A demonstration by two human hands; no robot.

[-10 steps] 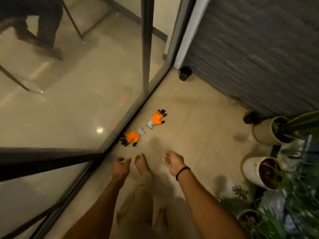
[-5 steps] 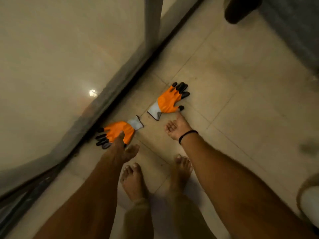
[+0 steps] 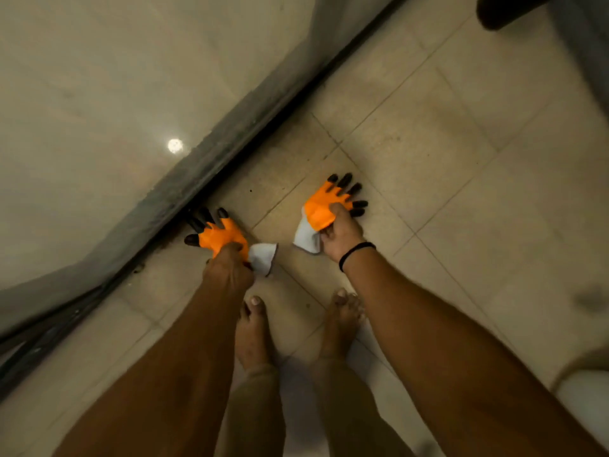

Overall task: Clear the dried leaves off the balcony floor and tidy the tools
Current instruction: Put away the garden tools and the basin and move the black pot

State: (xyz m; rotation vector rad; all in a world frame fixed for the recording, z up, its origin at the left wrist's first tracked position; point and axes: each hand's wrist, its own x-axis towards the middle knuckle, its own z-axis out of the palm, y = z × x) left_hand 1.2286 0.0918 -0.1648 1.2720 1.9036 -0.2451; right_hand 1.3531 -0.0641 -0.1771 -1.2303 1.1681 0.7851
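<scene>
Head view: looking straight down at the balcony floor [image 3: 461, 166], bare feet [image 3: 252, 328] in frame
Left grip [image 3: 227, 270]: fingers curled round the left orange glove [image 3: 221, 235], right at the floor's edge by the door track [image 3: 197, 179]
Right grip [image 3: 341, 232]: pinching the right orange glove [image 3: 321, 207] by its white cuff, a bit further in from that edge
Lifted or not: honestly can't tell

Beneath me the floor [image 3: 461, 159] is pale beige tile with thin grout lines. A dark door track [image 3: 211, 166] crosses it diagonally; beyond, a glossy inner floor [image 3: 99, 77] mirrors one light spot [image 3: 175, 146].
</scene>
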